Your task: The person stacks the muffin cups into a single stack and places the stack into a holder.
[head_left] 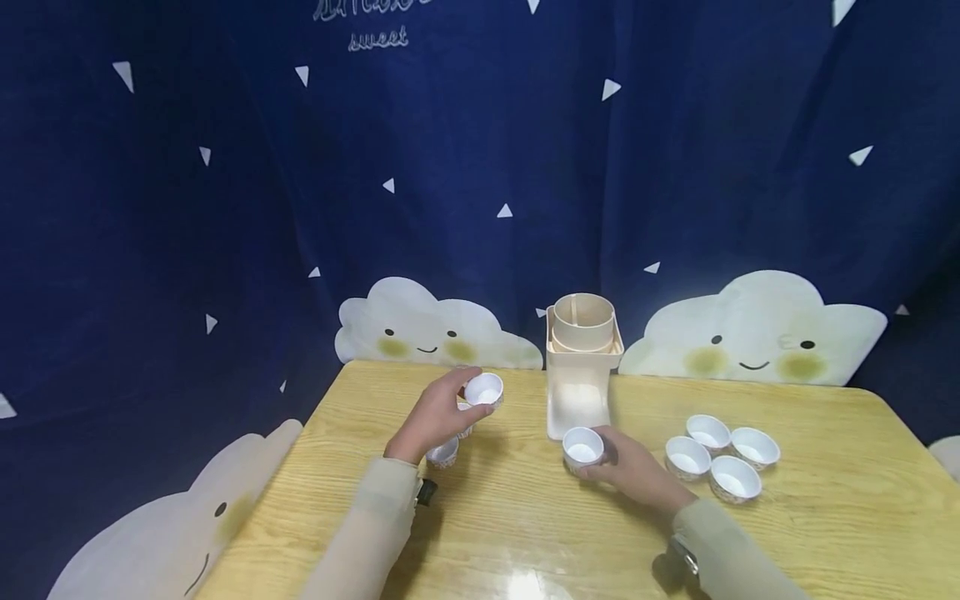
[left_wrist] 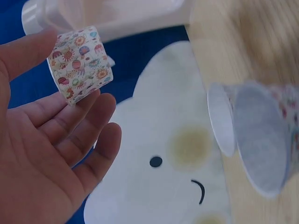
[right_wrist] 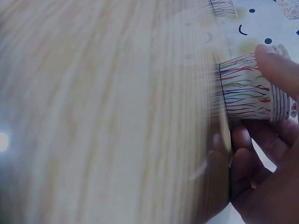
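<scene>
My left hand [head_left: 435,417] pinches a small paper baking cup [head_left: 484,390] between thumb and fingers, above the table. In the left wrist view this baking cup [left_wrist: 80,63] has a colourful flower-like print. Below and beside that hand, two more baking cups [head_left: 442,452] stand on the table, one partly hidden by the fingers. My right hand [head_left: 637,468] grips a stack of baking cups [head_left: 582,448] at the table surface. Coloured wavy lines run along the stack [right_wrist: 247,88] in the right wrist view, and several nested rims show near the thumb.
A beige dispenser-like holder [head_left: 577,392] with a round tube on top stands at the table's back, just beyond my right hand. Several white-lined baking cups [head_left: 735,479] are grouped on the right. A dark blue curtain [head_left: 480,150] with clouds hangs behind the wooden table [head_left: 525,517].
</scene>
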### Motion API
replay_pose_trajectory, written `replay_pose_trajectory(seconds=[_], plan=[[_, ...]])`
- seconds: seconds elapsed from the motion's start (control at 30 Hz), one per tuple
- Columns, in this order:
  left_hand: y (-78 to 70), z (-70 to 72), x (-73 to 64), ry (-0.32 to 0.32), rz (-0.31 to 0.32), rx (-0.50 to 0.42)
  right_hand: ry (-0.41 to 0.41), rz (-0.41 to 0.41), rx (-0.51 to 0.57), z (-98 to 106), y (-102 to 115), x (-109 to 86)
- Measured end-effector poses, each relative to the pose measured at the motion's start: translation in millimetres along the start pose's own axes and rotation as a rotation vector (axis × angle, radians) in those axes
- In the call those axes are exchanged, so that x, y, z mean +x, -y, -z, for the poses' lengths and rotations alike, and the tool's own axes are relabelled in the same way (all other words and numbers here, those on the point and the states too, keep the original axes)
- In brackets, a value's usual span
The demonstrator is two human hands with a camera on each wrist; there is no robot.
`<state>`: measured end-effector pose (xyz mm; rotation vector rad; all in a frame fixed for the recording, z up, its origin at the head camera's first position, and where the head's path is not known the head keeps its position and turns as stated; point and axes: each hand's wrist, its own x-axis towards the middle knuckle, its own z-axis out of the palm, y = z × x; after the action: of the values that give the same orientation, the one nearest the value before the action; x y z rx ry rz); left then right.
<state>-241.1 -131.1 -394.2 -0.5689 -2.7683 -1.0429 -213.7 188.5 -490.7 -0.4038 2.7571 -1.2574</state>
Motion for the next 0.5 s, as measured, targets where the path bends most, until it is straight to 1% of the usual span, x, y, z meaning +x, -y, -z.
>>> replay_pose_trajectory(seconds=[0.13, 0.3, 0.5], plan=[[-6.3, -8.9, -1.2, 0.039, -0.035, 0.014, 0.001, 0.0, -0.004, 0.2, 0.5, -0.1], [-15.4, -19.6, -3.1, 0.076, -0.077, 0.036, 0.002, 0.019, -0.003, 0.1, 1.0, -0.7], [-24.3, -33.1, -6.3, 0.105, -0.081, 0.035, -0.005, 0.028, -0.006, 0.5, -0.3, -0.4]])
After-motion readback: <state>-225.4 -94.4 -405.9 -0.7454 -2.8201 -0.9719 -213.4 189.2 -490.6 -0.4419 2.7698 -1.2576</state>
